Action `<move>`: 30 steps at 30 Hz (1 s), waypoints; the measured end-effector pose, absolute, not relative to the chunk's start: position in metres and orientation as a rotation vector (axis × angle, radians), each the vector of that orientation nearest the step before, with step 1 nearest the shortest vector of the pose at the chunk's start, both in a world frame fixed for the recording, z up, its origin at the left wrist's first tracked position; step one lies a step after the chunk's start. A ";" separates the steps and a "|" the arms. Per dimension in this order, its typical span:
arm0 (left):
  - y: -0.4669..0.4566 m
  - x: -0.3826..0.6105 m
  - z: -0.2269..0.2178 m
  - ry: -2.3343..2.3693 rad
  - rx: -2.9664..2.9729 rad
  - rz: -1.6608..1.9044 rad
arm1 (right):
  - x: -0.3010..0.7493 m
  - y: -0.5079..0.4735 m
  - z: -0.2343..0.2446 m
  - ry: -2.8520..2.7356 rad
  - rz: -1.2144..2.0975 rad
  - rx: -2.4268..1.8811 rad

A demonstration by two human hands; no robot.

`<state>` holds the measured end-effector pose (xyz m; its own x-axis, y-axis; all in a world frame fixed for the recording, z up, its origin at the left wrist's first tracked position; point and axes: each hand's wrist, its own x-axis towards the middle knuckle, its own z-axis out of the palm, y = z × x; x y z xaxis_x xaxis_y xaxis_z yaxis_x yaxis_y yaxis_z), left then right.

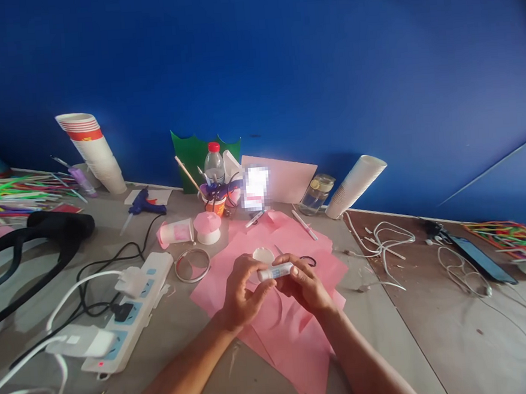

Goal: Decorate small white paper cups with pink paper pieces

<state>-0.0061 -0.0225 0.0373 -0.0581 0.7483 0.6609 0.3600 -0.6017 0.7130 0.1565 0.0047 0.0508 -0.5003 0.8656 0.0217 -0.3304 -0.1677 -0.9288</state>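
A small white glue stick [276, 272] with blue lettering lies level between my two hands. My left hand [246, 291] grips its left end between thumb and fingers. At the other end, the thumb and fingers of my right hand [306, 285] close around it. Beneath my hands, overlapping sheets of pink paper [301, 362] spread over the table. Just behind the fingers sits a white round piece [263, 256], partly covered by my left hand. A dark ring-shaped object [309, 260], perhaps a scissor handle, shows beside my right hand.
A power strip [131, 314] with plugs and cables is at left, near a metal ring [193, 265] and pink-trimmed paper cups [175, 233]. A blue glue gun [144, 203] lies farther back. Cup stacks [356, 184], a lit phone [255, 186] and a bottle [214, 164] stand along the blue wall.
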 end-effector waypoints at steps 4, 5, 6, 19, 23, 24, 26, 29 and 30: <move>-0.022 -0.006 0.035 1.168 1.891 1.719 | 0.159 0.008 0.048 -1.220 1.830 -0.756; -0.021 -0.006 0.034 1.166 1.895 1.707 | 0.159 0.009 0.047 -1.201 1.838 -0.759; -0.021 -0.006 0.034 1.165 1.900 1.691 | 0.158 0.009 0.046 -1.179 1.848 -0.756; -0.022 -0.005 0.035 1.204 1.972 1.676 | 0.168 0.015 0.042 -1.113 1.965 -0.704; -0.022 -0.005 0.036 1.179 2.005 1.715 | 0.171 0.018 0.036 -1.133 1.980 -0.683; -0.022 -0.005 0.037 1.173 2.010 1.725 | 0.172 0.019 0.035 -1.147 1.986 -0.673; -0.022 -0.005 0.037 1.167 2.004 1.752 | 0.172 0.020 0.034 -1.168 1.998 -0.644; -0.021 -0.006 0.036 1.169 1.969 1.783 | 0.172 0.021 0.034 -1.186 2.012 -0.628; -0.021 -0.006 0.036 1.171 1.963 1.787 | 0.172 0.021 0.034 -1.191 2.010 -0.641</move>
